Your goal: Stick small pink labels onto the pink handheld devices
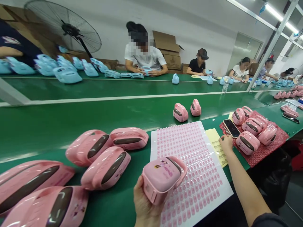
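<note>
My left hand (148, 205) is wrapped around a pink handled device (161, 176), a rounded plastic body with a carrying loop and a printed cartoon design with lettering on top. It is held above a large white sheet covered with rows of small pink oval stickers (182, 138). To the right, my right hand (226, 144) rests at the edge of a yellow sticker sheet (215, 143), fingers bent and drawn together. What lies between those fingertips is too small to make out. A phone (231, 128) lies just beside that hand.
Several pink devices with dark panels (106, 168) stand at the left; more sit on red bubble wrap (279, 135) at the right. Two pink devices (180, 112) are on the green belt (118, 113). Across it, people (145, 58) work among light blue devices (67, 75).
</note>
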Tool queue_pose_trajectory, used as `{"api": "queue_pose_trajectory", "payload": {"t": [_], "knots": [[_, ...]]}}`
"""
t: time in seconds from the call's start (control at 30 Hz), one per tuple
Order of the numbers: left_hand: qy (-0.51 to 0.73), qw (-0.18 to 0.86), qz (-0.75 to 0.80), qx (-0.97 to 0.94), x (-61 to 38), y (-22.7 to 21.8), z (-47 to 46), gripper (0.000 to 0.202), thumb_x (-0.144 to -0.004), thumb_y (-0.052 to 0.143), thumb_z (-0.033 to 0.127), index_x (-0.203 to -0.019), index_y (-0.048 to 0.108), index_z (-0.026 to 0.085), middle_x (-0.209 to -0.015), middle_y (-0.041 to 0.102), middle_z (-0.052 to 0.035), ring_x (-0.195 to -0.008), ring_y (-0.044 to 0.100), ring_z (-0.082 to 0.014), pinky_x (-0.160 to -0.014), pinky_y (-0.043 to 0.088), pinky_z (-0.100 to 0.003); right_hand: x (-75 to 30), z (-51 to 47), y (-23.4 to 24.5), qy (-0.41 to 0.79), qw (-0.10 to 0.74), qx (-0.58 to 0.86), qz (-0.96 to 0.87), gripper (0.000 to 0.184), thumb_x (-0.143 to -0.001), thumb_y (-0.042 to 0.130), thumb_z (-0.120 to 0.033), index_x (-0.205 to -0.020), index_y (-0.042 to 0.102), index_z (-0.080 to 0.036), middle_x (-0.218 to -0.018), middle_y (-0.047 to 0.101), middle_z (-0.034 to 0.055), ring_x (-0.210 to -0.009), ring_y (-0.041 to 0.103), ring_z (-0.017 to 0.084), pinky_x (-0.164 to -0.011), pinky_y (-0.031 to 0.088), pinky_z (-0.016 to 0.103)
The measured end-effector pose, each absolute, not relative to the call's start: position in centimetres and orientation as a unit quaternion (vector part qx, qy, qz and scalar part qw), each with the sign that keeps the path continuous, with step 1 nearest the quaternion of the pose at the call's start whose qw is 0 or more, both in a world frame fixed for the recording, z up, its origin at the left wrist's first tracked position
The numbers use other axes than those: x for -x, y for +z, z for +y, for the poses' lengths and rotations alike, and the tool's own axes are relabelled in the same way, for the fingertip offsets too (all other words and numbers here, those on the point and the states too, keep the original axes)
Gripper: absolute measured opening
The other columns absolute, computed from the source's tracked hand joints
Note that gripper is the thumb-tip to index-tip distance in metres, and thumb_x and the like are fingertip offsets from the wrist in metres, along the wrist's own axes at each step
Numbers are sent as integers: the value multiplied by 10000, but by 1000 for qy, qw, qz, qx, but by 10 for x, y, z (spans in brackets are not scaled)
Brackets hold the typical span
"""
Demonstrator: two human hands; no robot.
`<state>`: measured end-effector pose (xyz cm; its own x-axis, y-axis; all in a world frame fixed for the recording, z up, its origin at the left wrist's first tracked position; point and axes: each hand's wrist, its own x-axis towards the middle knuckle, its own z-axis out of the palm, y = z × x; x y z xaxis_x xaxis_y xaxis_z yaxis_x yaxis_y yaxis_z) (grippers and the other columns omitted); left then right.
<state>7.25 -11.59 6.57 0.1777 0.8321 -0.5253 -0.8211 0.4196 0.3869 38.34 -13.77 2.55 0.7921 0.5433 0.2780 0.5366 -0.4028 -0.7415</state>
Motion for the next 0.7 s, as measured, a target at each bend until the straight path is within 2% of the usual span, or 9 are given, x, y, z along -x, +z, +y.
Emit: {"api": "queue_pose_trajectory", "payload": {"t": [0.1,0.17,0.23,0.3,0.47,0.57,0.7], "knots": [[544,753,370,5,-75,63,-120,264,-768,484,320,-973,642,268,-706,696,-11,-761,656,-258,-784,515,-490,-368,-156,23,-12,429,814,-391,226,-724,508,-149,-924,615,-149,-1006,528,156,-1018,500,303,-872,385,469],[539,758,367,12,-74,58,-123,255,-786,466,367,-948,641,277,-723,690,-5,-716,643,-233,-758,525,-474,-352,-181,21,5,422,786,-452,279,-758,470,-137,-1007,593,-164,-969,558,120,-946,546,257,-848,427,437],[535,761,365,10,-72,50,-125,262,-778,482,415,-950,632,286,-793,690,-4,-737,631,-221,-733,536,-445,-335,-213,19,26,405,751,-520,286,-765,471,-127,-1011,595,-203,-876,600,69,-846,582,222,-801,465,397],[540,764,352,-9,-70,42,-126,308,-746,521,462,-989,613,295,-902,681,-15,-835,620,-241,-730,537,-437,-322,-246,18,33,369,717,-590,270,-781,487,-144,-1006,606,-232,-847,620,57,-818,588,223,-771,479,396],[553,775,302,-48,-72,31,-126,436,-682,566,535,-1052,573,304,-1054,636,-36,-1019,563,-303,-802,505,-513,-305,-293,11,37,285,670,-684,356,-782,563,-175,-1117,597,-289,-1015,633,88,-901,584,250,-761,494,409],[559,770,303,-50,-73,29,-125,396,-703,561,501,-1050,578,310,-1051,636,-32,-1039,556,-309,-790,509,-510,-300,-294,0,2,285,677,-679,307,-806,562,-191,-1073,632,-324,-1004,657,77,-867,591,248,-745,491,426],[558,776,293,-34,-69,27,-123,394,-721,561,467,-1074,579,293,-1065,641,-55,-1045,555,-323,-702,538,-455,-291,-297,-13,-17,330,649,-685,295,-853,464,-158,-965,679,-327,-871,680,57,-788,598,217,-708,501,411]]}}
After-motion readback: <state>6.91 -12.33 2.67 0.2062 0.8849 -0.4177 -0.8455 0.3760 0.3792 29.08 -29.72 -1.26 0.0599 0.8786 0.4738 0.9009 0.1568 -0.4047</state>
